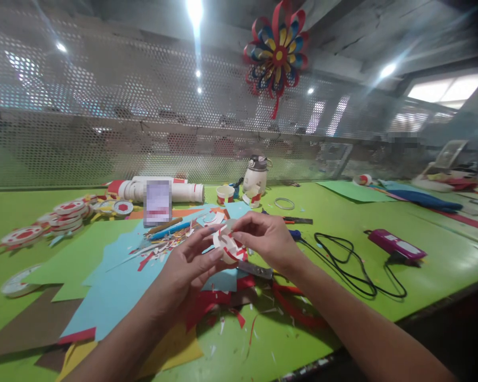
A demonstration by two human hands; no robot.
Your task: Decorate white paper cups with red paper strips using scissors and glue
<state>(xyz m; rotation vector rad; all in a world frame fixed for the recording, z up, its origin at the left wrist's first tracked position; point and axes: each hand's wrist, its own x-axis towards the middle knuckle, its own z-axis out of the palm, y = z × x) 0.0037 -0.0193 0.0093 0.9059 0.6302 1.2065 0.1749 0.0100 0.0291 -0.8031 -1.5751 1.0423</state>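
Above the middle of the table, a small white and red paper cup piece (pixel 228 248) with cut strips is between my two hands. My left hand (pixel 189 262) curls its fingers and thumb round the near and left side of it. From the right, my right hand (pixel 269 239) pinches the upper edge between thumb and fingers; the fingertips partly hide the strips. Just below my hands are a grey metal blade (pixel 255 270) and an orange-red loop (pixel 292 305), among red paper scraps (pixel 207 305). Blue paper sheets (pixel 121 289) lie under my left forearm.
Behind stand a white flask (pixel 256 178), a paper cup (pixel 225 194) and a long stack of cups (pixel 185 192). Red and white paper wheels (pixel 67 215) lie at left. A purple device (pixel 396 245) with a black cord lies at right. A paper flower (pixel 279 55) hangs above.
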